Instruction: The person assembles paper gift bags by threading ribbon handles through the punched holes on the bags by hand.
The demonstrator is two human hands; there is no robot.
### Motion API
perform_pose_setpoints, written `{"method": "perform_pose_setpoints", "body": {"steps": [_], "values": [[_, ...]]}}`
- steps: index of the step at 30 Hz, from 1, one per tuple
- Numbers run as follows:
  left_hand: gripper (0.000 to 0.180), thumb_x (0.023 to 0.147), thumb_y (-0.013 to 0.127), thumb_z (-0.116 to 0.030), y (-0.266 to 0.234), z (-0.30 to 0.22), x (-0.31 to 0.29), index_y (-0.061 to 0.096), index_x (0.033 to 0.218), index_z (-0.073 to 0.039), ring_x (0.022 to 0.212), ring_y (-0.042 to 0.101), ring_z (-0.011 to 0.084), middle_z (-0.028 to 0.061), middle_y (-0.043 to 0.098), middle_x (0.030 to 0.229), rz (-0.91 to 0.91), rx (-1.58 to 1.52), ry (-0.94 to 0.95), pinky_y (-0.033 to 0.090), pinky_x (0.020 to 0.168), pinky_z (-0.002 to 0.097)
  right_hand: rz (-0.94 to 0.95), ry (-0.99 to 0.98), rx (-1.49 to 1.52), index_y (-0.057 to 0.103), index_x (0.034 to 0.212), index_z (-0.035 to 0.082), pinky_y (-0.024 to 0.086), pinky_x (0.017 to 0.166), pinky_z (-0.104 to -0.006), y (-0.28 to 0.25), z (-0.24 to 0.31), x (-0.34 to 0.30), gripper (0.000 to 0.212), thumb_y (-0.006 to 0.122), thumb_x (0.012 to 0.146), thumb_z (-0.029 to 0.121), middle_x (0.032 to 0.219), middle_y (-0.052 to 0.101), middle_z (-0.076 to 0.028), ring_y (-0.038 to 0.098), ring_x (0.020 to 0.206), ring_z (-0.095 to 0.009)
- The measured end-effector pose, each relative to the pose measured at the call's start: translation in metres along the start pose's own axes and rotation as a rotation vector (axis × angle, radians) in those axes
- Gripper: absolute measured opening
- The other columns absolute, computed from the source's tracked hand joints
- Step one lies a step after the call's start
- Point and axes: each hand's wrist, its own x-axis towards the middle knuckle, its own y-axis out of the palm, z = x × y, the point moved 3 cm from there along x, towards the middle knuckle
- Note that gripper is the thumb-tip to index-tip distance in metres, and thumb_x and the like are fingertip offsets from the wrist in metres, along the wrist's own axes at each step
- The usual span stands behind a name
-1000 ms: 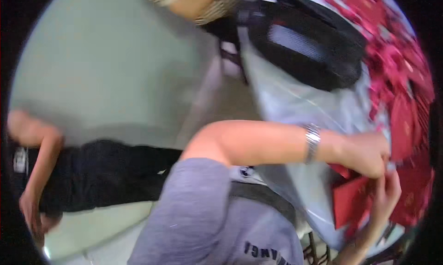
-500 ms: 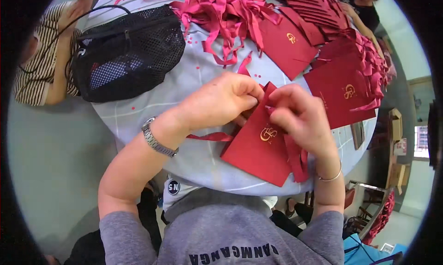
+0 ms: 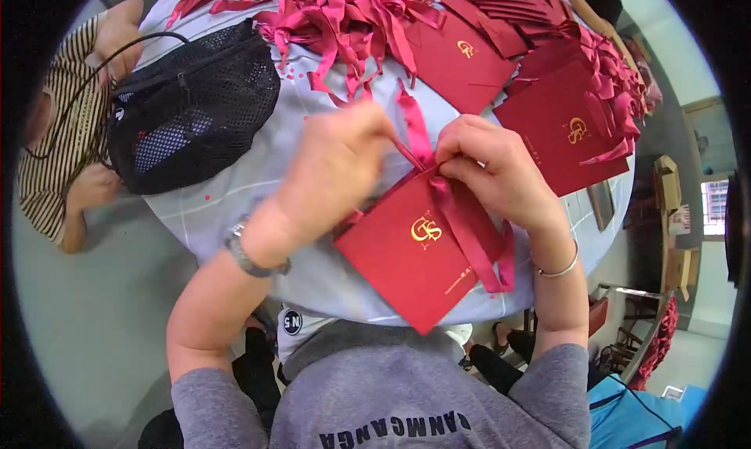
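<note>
A red paper gift bag (image 3: pixel 391 273) with a gold emblem lies tilted at the table's near edge. My right hand (image 3: pixel 493 167) pinches its upper edge between thumb and fingers. Smeared by motion, my left hand (image 3: pixel 336 167) is closed on a red ribbon (image 3: pixel 404 152) that runs taut to a spot in the bag's top edge beside my right fingertips. One ribbon length (image 3: pixel 461 234) hangs down over the bag's front. Another pink-red strip (image 3: pixel 413 120) lies just beyond the bag. The ribbon's end inside my left fist is hidden.
Loose ribbons (image 3: pixel 344 26) are heaped at the far side. Several red bags (image 3: pixel 571 136) with ribbons lie to the right, near a dark flat object (image 3: pixel 601 205). A black mesh bag (image 3: pixel 195 105) stands left. A person in a striped shirt (image 3: pixel 59 136) sits there; another is far right.
My left hand has drawn back leftward from the bag's edge, pulling the ribbon taut. The bag has turned and shifted left, showing its front. The person at left has moved an arm.
</note>
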Motion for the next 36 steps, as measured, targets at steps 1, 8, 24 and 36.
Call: {"method": "perform_pose_setpoints", "body": {"steps": [1, 8, 24, 36], "values": [[0.003, 0.084, 0.060, 0.000, -0.009, 0.007, 0.004, 0.062, 0.086, 0.000, 0.062, 0.061, 0.0105, 0.0051, 0.063, 0.072, -0.072, -0.032, -0.170, 0.049, 0.055, 0.0238, 0.017, 0.070, 0.035, 0.056, 0.082, 0.001, 0.048, 0.070, -0.0302, -0.001, -0.005, -0.003, 0.015, 0.066, 0.073, -0.007, 0.083, 0.058, -0.007, 0.059, 0.078, -0.020], [0.018, 0.081, 0.063, -0.001, -0.029, 0.010, 0.007, 0.064, 0.099, 0.001, 0.067, 0.058, 0.0074, 0.0033, 0.064, 0.078, -0.096, 0.322, -0.181, 0.046, 0.060, 0.0213, 0.005, 0.083, 0.030, 0.057, 0.084, 0.000, 0.047, 0.070, -0.0289, -0.002, -0.010, -0.004, 0.015, 0.066, 0.073, -0.006, 0.082, 0.058, -0.007, 0.058, 0.077, -0.019], [0.022, 0.077, 0.067, -0.001, -0.012, -0.049, -0.063, 0.064, 0.099, 0.002, 0.061, 0.046, 0.0093, 0.0050, 0.058, 0.082, 0.057, 0.385, -0.111, 0.038, 0.054, 0.0230, -0.084, 0.746, -0.062, 0.065, 0.086, -0.002, 0.044, 0.057, -0.0262, -0.038, 0.000, -0.114, 0.010, 0.064, 0.082, 0.008, 0.069, 0.061, -0.006, 0.055, 0.062, -0.010], [0.017, 0.072, 0.073, -0.002, -0.005, -0.042, -0.062, 0.060, 0.082, 0.001, 0.063, 0.056, 0.0210, 0.0100, 0.057, 0.076, 0.009, 0.301, -0.245, 0.044, 0.056, 0.0316, -0.665, 0.545, 0.754, 0.050, 0.091, 0.001, 0.053, 0.069, -0.0268, -0.035, 0.021, -0.145, 0.011, 0.056, 0.086, 0.009, 0.093, 0.066, -0.018, 0.067, 0.076, -0.020]]}}
